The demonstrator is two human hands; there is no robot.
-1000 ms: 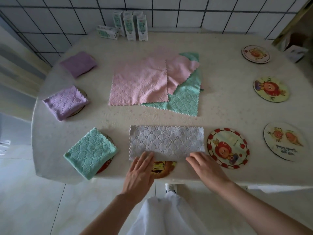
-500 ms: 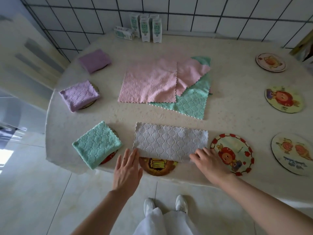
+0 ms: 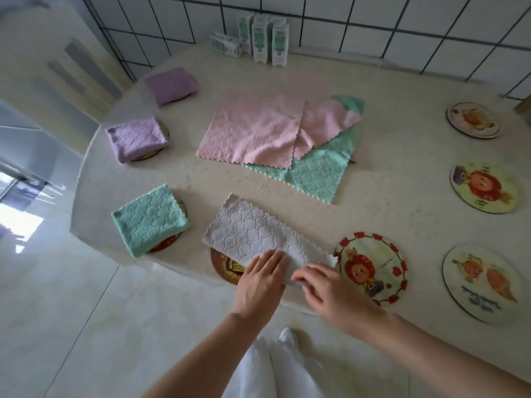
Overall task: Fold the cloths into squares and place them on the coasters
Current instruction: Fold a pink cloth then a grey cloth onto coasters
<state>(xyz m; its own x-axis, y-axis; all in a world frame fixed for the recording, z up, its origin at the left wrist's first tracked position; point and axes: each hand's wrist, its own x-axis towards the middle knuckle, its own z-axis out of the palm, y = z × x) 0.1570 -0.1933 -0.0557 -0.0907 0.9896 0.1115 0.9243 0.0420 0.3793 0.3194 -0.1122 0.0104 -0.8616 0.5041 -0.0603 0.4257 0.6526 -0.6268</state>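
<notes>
Speckled table (image 3: 402, 156), grey cloth (image 3: 253, 231) lengthwise far-left to near-right, left hand (image 3: 260, 282) flat, right hand (image 3: 330, 291) pinching its (near) corner.

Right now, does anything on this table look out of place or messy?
One carton lies on its side beside the upright cartons. The unfolded pink cloths and green cloth overlap in a loose pile. Otherwise nothing is spilled or damaged.

— How is the scene lit?
— Soft, even daylight; glare is seen on the floor (image 3: 17, 225) at left.
— Sharpness?
— Slight softness throughout; straight lines are bent by wide-angle distortion at the edges.
</notes>
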